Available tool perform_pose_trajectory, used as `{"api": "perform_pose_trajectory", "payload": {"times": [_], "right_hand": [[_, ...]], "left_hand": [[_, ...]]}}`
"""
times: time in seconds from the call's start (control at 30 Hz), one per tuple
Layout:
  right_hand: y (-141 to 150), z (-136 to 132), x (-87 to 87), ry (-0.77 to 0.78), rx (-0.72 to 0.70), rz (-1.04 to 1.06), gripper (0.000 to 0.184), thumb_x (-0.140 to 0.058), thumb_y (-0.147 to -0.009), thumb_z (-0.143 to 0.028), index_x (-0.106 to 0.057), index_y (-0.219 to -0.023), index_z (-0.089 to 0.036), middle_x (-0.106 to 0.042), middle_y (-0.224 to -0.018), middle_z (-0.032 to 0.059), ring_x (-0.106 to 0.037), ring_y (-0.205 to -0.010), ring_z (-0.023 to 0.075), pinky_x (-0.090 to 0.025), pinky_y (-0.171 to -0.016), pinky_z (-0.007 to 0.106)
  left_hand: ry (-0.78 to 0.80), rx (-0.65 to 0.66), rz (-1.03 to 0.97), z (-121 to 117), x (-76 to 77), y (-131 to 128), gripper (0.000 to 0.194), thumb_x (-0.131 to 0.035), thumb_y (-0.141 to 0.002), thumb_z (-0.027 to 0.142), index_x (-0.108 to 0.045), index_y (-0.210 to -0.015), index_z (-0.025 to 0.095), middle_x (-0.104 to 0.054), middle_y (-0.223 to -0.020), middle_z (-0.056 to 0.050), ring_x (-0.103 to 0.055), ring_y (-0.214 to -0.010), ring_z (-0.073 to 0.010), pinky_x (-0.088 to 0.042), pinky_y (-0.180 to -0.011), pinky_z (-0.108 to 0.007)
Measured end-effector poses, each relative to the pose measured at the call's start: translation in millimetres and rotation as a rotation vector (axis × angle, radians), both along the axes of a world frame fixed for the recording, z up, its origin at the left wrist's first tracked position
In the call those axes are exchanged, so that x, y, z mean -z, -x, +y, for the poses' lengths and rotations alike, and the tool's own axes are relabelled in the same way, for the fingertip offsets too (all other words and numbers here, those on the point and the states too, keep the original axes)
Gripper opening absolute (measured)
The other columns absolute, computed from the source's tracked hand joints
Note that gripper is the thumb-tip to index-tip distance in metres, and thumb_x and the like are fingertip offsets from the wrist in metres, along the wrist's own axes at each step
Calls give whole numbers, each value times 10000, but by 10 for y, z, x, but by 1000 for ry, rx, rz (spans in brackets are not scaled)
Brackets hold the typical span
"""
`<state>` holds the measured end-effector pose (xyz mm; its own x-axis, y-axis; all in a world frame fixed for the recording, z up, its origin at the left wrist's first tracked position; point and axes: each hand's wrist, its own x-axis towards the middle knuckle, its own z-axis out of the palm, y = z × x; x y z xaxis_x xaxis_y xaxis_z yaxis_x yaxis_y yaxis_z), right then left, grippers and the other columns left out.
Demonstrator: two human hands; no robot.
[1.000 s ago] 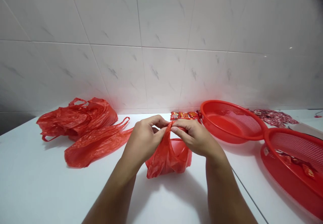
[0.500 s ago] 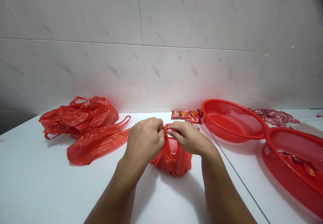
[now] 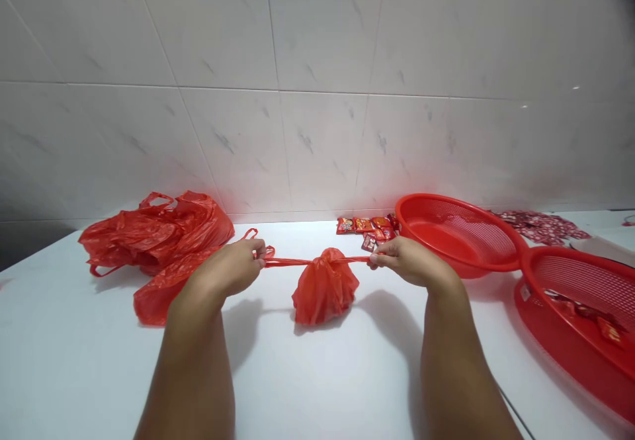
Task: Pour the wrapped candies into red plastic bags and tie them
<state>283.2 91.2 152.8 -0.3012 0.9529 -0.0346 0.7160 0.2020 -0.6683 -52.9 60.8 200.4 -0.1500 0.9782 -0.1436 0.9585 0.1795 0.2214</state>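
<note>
"Red plastic: a small carrier bag (image 3: 325,294) sits on the white tabletop (image 3: 317,387) at six o'clock, bunched into a rounded bundle."

"What has changed?"

"A half second earlier the hands were close together above it, and its opening showed. Now they are well apart, the neck is gathered shut, and the handles stretch out sideways. I cannot tell what is inside."

"Other containers?"

"Clockwise from the bag, a red round basket (image 3: 446,238) is at two o'clock. A second basket (image 3: 550,334), at three, holds shiny red packets (image 3: 608,329)."

"And the fingers?"

"At nine o'clock from the bag, the left hand's (image 3: 231,268) fingers are pinched around one handle; at three, the right hand's (image 3: 409,263) fingers pinch the other. Both handles look taut, level lines."
</note>
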Motion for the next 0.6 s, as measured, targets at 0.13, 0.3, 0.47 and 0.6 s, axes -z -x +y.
{"api": "perform_pose_trajectory", "payload": {"times": [0.13,0.3,0.47,0.6], "right_hand": [[-60,80,78,44,-11,27,326,-606,-961,-443,-781,-812,-211,-760,-881,56,-655,-802,213,-466,-688,319],[110,-74,-70,-15,-226,484,418,-567,-1016,-575,-703,-878,-204,-766,-937,89,-704,-850,216,-497,-644,300],[463,-214,-151,153,-623,702,452,-563,-1030,-620,-626,-873,-201,-732,-838,65,-741,-842,207,-519,-615,275],[591,-199,-125,164,-634,818,444,-544,-1056,-585,-586,-864,-186,-655,-819,10,-723,-700,154,-516,-597,258]], "left_hand": [[-62,-11,-37,-41,-64,68,52,-569,-843,270,-581,-804,237,-669,-819,-31,-600,-696,-215,-353,-589,-302],[-403,164,-348,-172,-149,-228,174,-558,-925,391,-637,-892,240,-720,-936,-31,-662,-861,-223,-473,-710,-310],[-590,448,-635,-327,-114,-679,95,-608,-950,312,-659,-926,236,-713,-1128,-31,-644,-1120,-213,-496,-952,-347],[-516,527,-852,-352,-56,-812,99,-593,-999,312,-631,-1063,247,-698,-1205,-54,-651,-1170,-214,-491,-1059,-402]]}}
